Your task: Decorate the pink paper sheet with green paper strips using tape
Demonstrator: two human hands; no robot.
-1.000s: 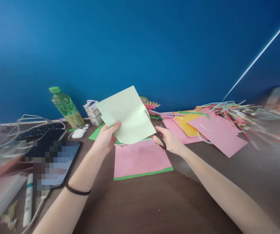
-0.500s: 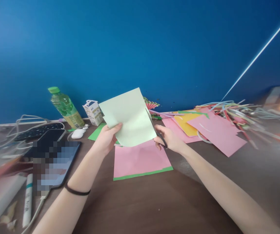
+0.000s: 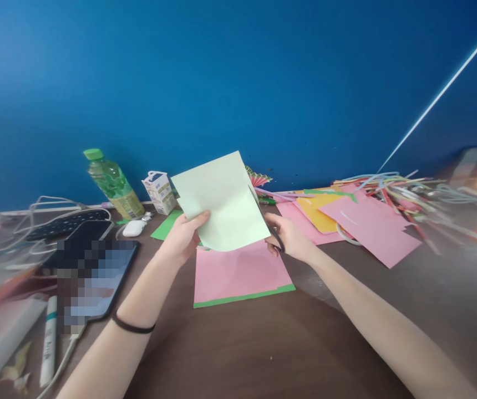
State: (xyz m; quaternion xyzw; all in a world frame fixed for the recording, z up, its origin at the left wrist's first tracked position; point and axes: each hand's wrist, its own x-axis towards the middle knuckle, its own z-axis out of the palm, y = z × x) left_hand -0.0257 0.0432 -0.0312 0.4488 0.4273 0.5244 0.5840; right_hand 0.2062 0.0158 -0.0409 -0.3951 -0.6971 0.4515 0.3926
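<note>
A pale green, roughly rectangular sheet of paper [image 3: 224, 208] is held up in front of the person, tilted, its lower edge above a pink paper sheet with a green strip along its near edge [image 3: 242, 277], which lies at six o'clock from it on the dark brown table [image 3: 263, 346]. The pale sheet should be very light and limp, apt to bow and crease under a hard pinch, and easily torn where its right-hand edge seems slit; the unbroken lower-left margin, around eight o'clock, looks the safest hold. The left hand [image 3: 185, 237] pinches it there, nearly closed, the thumb flat on the front face and the other fingers mostly hidden behind. The right hand [image 3: 286, 237], at four o'clock, is curled around what look like black-handled scissors [image 3: 279, 241], at the sheet's lower-right corner; how far apart the blades stand cannot be told.
</note>
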